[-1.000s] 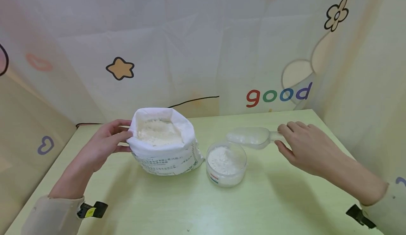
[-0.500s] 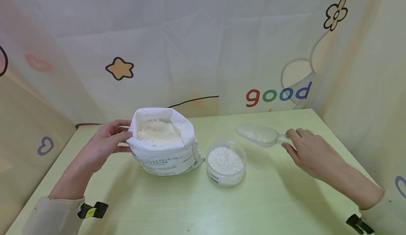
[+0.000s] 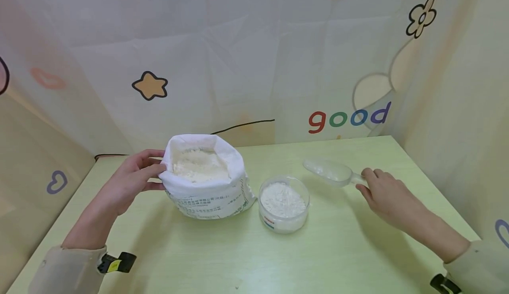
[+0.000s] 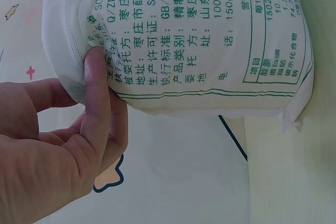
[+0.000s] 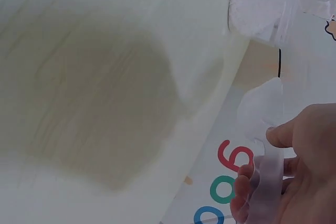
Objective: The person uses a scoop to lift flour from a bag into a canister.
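Observation:
A white cloth flour bag [image 3: 207, 201] with green print stands on the table, its mouth folded outward around pale flour [image 3: 199, 166]. My left hand [image 3: 137, 177] pinches the left side of the bag's rim; in the left wrist view the fingers [image 4: 97, 93] lie against the printed cloth. To the bag's right is a round clear tub [image 3: 284, 225] with white powder [image 3: 283, 200] heaped in it. My right hand [image 3: 395, 201] grips the handle of a translucent scoop [image 3: 330, 172], held above the table to the right of the tub, bowl pointing left. A whitish film coats the scoop's bowl.
The pale green table [image 3: 246, 258] ends at a printed cloth backdrop [image 3: 246, 64] behind and at both sides. Black wrist straps [image 3: 119, 262] hang by both sleeves. The right arm's shadow falls on the table's right half.
My right hand has drawn the scoop rightward, from overlapping the tub's back edge to beside it, and its bowl has turned slightly. The left hand and the bag have stayed in place.

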Tool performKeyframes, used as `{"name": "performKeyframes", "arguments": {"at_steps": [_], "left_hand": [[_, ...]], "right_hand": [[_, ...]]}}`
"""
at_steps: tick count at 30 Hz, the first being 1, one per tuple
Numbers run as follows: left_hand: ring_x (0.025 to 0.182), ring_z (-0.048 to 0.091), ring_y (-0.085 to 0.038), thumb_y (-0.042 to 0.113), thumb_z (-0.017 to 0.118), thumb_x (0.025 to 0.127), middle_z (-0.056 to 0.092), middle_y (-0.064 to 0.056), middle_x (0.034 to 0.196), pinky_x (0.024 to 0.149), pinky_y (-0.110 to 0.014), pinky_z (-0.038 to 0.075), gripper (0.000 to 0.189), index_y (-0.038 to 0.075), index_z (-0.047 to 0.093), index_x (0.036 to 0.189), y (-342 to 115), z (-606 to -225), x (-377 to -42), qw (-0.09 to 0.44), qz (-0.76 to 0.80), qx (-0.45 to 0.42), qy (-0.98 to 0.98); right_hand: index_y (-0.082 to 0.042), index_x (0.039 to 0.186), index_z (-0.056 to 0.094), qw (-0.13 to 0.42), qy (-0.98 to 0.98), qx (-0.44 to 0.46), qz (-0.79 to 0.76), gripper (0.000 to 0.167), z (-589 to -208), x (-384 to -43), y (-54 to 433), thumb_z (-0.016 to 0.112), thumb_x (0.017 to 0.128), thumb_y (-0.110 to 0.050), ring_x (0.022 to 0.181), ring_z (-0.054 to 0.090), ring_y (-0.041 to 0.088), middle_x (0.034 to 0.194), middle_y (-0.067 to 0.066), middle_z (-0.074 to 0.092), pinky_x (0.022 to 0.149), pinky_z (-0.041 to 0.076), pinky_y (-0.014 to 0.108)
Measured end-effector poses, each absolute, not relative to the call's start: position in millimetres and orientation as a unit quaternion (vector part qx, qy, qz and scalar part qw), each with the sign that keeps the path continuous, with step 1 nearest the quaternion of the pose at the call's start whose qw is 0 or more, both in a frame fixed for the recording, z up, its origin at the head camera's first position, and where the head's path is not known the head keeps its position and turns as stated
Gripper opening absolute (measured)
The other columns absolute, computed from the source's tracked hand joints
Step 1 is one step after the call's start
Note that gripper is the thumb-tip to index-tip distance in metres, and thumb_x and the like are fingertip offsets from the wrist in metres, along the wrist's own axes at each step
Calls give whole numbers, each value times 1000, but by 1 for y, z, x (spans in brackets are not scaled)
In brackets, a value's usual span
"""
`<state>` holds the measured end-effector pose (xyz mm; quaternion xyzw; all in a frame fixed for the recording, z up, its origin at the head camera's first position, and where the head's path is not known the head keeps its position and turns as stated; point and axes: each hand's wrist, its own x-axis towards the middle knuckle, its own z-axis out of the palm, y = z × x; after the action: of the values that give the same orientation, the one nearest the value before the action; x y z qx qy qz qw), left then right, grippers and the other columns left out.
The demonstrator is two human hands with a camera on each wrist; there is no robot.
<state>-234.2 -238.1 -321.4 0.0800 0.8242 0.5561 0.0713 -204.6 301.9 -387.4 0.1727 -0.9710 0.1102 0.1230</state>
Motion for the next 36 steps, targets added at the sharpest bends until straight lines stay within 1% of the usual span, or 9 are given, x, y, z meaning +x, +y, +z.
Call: {"name": "performKeyframes", "arguments": {"at_steps": [10, 17, 22, 25, 27, 30, 36], "left_hand": [[100, 65, -18, 17, 54, 108, 48, -26, 136, 84, -33, 61, 53, -5, 35, 152, -237, -321, -233, 72, 555, 81, 825], [100, 65, -18, 18, 55, 108, 48, -26, 136, 84, -33, 61, 53, -5, 35, 152, -237, -321, -233, 71, 555, 81, 825], [100, 65, -18, 18, 55, 108, 47, -26, 137, 84, -34, 61, 54, -6, 34, 152, -237, -320, -233, 69, 554, 81, 826], [100, 65, -18, 17, 55, 108, 47, -26, 137, 84, -34, 61, 53, -5, 34, 152, -237, -321, -233, 70, 554, 80, 826], [100, 65, -18, 17, 55, 108, 47, -25, 137, 85, -34, 61, 53, -5, 34, 152, -237, -321, -233, 71, 554, 79, 826], [100, 65, -18, 18, 55, 108, 48, -25, 136, 85, -34, 61, 53, -5, 35, 152, -237, -321, -233, 71, 554, 78, 825], [101, 65, -19, 18, 55, 108, 47, -25, 137, 85, -34, 61, 54, -5, 34, 152, -237, -321, -233, 70, 554, 80, 826]], "right_hand": [[9, 103, 48, 87, -980, 129, 128, 20, -405, -203, 297, 62, 100, -5, 63, 46, 25, 77, 11, 48, 48, 41, 38], [9, 98, 45, 39, -986, 93, 132, 13, -406, -200, 290, 53, 102, -1, 68, 47, 30, 80, 15, 47, 52, 42, 43], [7, 94, 40, 14, -988, 70, 139, 8, -407, -198, 284, 47, 97, 4, 72, 47, 34, 83, 19, 46, 54, 44, 47], [10, 93, 39, 9, -987, 71, 142, 8, -408, -198, 281, 46, 92, 8, 73, 47, 36, 82, 21, 45, 56, 45, 48], [12, 94, 39, 8, -987, 79, 141, 9, -409, -198, 279, 47, 91, 10, 73, 47, 35, 82, 22, 45, 58, 46, 48], [14, 93, 40, 2, -986, 87, 143, 11, -410, -198, 276, 51, 92, 11, 70, 47, 33, 79, 20, 45, 60, 47, 46], [13, 91, 41, -10, -986, 85, 145, 15, -411, -198, 271, 53, 98, 6, 66, 48, 28, 76, 18, 46, 56, 48, 43]]}}
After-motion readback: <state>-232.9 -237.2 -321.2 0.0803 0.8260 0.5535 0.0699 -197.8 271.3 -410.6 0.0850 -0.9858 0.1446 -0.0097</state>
